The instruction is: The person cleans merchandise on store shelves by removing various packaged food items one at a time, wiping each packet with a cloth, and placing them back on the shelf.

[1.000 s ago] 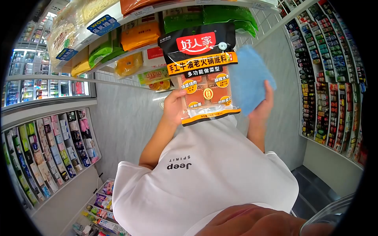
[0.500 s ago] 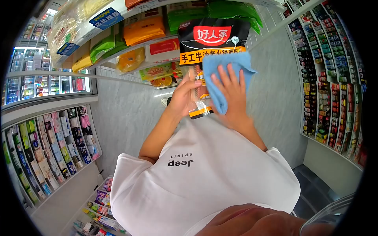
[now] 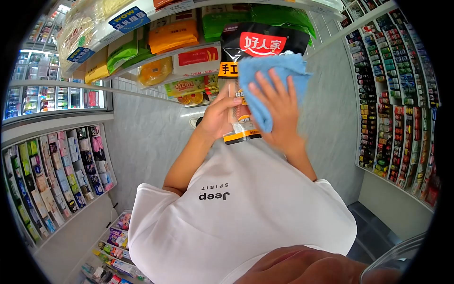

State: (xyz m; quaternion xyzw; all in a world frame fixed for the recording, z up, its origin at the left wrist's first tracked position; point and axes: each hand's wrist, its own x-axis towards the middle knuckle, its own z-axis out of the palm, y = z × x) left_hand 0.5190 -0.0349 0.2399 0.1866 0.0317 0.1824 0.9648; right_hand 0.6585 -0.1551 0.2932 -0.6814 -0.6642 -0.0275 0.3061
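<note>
Pouch of Haorenjia hotpot base [image 3: 261,43], held before the white T-shirt [image 3: 241,222], now has the blue cloth [image 3: 283,64] (a second ago beside its right edge) across its front. The left hand [image 3: 217,118] has a firm grip on the pouch's left side; the right hand [image 3: 282,120] lies flat against the cloth, fingers fanned, grip unclosed.

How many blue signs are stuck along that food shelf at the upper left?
2: one blue sign near the top, left of centre; the other blue sign lower and farther left. More may be hidden.
</note>
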